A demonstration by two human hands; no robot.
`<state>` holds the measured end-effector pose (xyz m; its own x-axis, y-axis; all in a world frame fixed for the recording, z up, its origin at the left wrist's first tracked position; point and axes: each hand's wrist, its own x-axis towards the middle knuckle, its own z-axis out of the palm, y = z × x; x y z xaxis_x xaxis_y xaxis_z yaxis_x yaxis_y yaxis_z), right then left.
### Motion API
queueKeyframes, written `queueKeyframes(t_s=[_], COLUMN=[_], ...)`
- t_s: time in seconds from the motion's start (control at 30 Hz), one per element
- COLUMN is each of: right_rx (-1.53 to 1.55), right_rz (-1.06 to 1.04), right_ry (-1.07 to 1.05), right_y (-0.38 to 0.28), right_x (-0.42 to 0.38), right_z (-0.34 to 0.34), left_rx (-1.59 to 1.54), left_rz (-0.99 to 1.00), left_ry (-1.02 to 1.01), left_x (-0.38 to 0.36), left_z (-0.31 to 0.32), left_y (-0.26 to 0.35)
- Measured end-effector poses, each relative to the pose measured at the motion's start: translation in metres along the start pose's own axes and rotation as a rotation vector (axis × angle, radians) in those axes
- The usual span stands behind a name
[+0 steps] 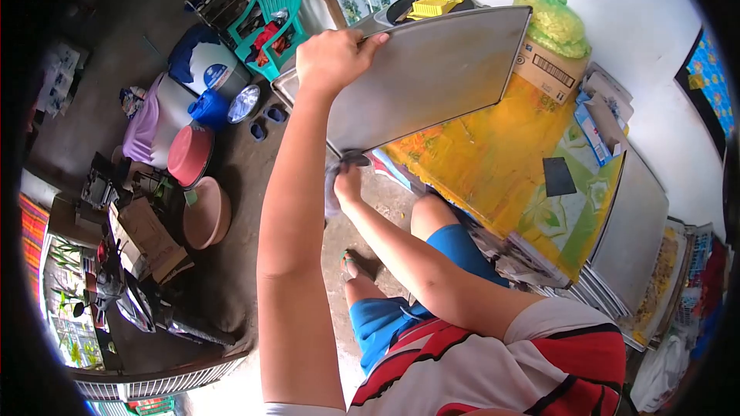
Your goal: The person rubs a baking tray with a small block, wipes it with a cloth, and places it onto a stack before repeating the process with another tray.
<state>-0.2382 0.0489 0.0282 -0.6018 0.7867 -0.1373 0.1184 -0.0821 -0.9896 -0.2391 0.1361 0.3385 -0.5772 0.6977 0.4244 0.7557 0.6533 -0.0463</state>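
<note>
A large flat grey metal tray (439,77) with a thin raised rim is tilted up on edge above the table. My left hand (333,60) is closed over its upper left edge, thumb lying on the near face. Lower down, my right hand (348,183) is wrapped around a dark grey cloth (331,191). Part of that cloth meets the tray's lower left corner. Some brown and yellowish smudges mark the tray's face. Beneath it lies the table's yellow patterned cover (470,162), with a small dark square piece (560,176) on it.
A cardboard box (543,69) carrying a yellow-green bag (551,23) stands at the table's back. More metal trays (632,223) lean at the right. To the left are basins (206,213), a blue jug (208,110), a green chair (270,19) and a motorcycle (131,293).
</note>
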Motion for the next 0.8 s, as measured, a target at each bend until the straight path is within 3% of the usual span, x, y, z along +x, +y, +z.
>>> queueKeyframes(t_s=[0.07, 0.17, 0.2, 0.4, 0.5, 0.6, 0.7, 0.8], right_rx=[-0.012, -0.072, -0.077, 0.150, 0.081, -0.311, -0.514, -0.422], right_rz=[0.058, -0.139, -0.117, -0.473, -0.781, -1.063, -1.228, -1.105], right_ry=[-0.314, -0.296, -0.292, 0.114, 0.330, 0.428, 0.382, 0.522], right_y=[0.022, 0.030, 0.023, -0.030, -0.107, -0.151, -0.171, -0.184], right_x=[-0.015, -0.022, -0.021, 0.017, 0.005, 0.009, 0.022, 0.055], right_z=[0.001, -0.030, -0.049, -0.171, -0.221, -0.230, -0.224, -0.238], left_rx=[-0.017, -0.024, -0.034, -0.039, -0.031, -0.040, -0.026, 0.007], left_rz=[0.004, -0.010, -0.023, -0.105, -0.105, -0.060, 0.101, 0.191], left_ry=[0.001, 0.039, 0.035, -0.020, -0.036, 0.061, 0.316, 0.483], left_x=[-0.003, -0.007, -0.008, -0.020, -0.033, -0.048, -0.056, -0.058], left_z=[-0.001, 0.002, 0.001, -0.012, -0.019, -0.022, -0.011, -0.006], left_y=[0.000, -0.006, -0.008, -0.019, -0.011, 0.004, 0.009, 0.003])
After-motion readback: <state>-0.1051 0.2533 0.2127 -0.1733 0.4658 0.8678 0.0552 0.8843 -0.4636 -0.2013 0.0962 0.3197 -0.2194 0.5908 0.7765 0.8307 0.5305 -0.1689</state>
